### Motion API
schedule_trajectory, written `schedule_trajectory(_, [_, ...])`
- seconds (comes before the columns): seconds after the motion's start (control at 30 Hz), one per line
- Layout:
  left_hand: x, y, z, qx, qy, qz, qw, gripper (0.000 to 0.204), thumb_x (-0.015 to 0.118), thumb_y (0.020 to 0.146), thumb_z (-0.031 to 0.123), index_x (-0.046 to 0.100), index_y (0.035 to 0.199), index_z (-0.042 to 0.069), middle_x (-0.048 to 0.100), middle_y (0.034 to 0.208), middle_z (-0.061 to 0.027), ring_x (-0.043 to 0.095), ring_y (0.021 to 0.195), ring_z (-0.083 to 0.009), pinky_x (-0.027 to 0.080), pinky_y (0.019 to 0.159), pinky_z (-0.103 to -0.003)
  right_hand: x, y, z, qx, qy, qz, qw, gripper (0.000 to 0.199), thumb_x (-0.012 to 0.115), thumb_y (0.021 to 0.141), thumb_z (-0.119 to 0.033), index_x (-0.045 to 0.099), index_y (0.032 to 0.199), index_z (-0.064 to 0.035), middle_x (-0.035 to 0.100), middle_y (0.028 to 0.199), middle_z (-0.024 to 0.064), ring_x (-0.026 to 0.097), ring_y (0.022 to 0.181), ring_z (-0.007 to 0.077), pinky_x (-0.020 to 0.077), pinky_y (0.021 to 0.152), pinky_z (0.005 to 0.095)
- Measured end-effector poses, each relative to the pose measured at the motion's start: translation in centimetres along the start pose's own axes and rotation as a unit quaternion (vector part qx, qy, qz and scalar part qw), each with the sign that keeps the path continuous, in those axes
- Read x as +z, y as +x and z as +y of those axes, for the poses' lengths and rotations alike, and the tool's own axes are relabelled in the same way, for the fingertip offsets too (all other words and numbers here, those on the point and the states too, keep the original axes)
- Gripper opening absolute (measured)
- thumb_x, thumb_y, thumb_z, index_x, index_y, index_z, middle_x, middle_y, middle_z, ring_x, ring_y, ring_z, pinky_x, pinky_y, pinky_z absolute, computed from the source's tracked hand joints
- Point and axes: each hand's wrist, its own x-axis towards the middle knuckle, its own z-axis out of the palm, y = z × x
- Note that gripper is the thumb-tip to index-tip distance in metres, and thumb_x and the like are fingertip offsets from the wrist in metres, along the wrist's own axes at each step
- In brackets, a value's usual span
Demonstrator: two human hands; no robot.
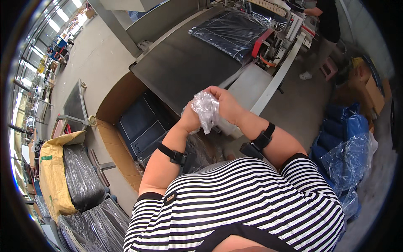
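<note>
A crumpled wad of clear plastic film (205, 110) is bunched between my two hands, in front of my chest. My left hand (190, 119) grips its left side with curled fingers. On the other side, the fingers of my right hand (228, 105) are closed around its upper right part. Just beyond my hands runs a black conveyor belt (180, 54). At its far end lies a dark, flat item wrapped in clear film (231, 34), beside a machine with a red bracket (261, 43).
A large cardboard box (108, 136) holding dark blue panels (142, 119) stands left of the belt. Film-wrapped stacks (82, 176) sit lower left. Blue wrapped bundles (344, 143) and cardboard cartons (371, 90) are at right. Another person (329, 25) stands behind the machine, near a stool (329, 68).
</note>
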Motion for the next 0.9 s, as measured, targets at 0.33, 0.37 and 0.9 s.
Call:
schedule_trajectory(0.33, [0.1, 0.1, 0.1, 0.063, 0.313, 0.23, 0.919, 0.016, 0.065, 0.077, 0.018, 0.06, 0.086, 0.006, 0.064, 0.087, -0.0144, 0.062, 0.082, -0.0384, 0.049, 0.073, -0.045, -6.1, -4.1, -0.8, 0.022, -0.222, 0.03, 0.974, 0.062, 0.066, 0.085, -0.024, 0.039, 0.138, -0.0069, 0.047, 0.133, 0.0168, 0.05, 0.119, 0.0291, 0.0439, 0.095, 0.0434])
schedule_trajectory(0.37, [0.2, 0.5, -0.2, 0.038, 0.345, 0.23, 0.909, 0.018, 0.065, 0.077, 0.02, 0.059, 0.086, 0.005, 0.062, 0.086, -0.0141, 0.062, 0.081, -0.0375, 0.049, 0.073, -0.046, -6.6, -4.4, -0.1, 0.126, 0.032, 0.112, 0.985, 0.071, 0.065, 0.088, -0.032, 0.028, 0.144, -0.0086, 0.042, 0.137, 0.0185, 0.05, 0.119, 0.0336, 0.0432, 0.097, 0.0486])
schedule_trajectory(0.9, [4.5, -2.6, 1.8, 0.102, 0.325, -0.024, 0.94, 0.022, 0.062, 0.075, 0.015, 0.062, 0.096, 0.008, 0.064, 0.091, -0.0134, 0.062, 0.087, -0.0337, 0.051, 0.074, -0.043, -30.3, 9.3, 15.8, 0.136, -0.219, 0.43, 0.865, 0.016, 0.046, 0.09, -0.009, 0.056, 0.102, -0.0055, 0.06, 0.08, 0.0114, 0.062, 0.081, 0.0272, 0.052, 0.067, 0.0439])
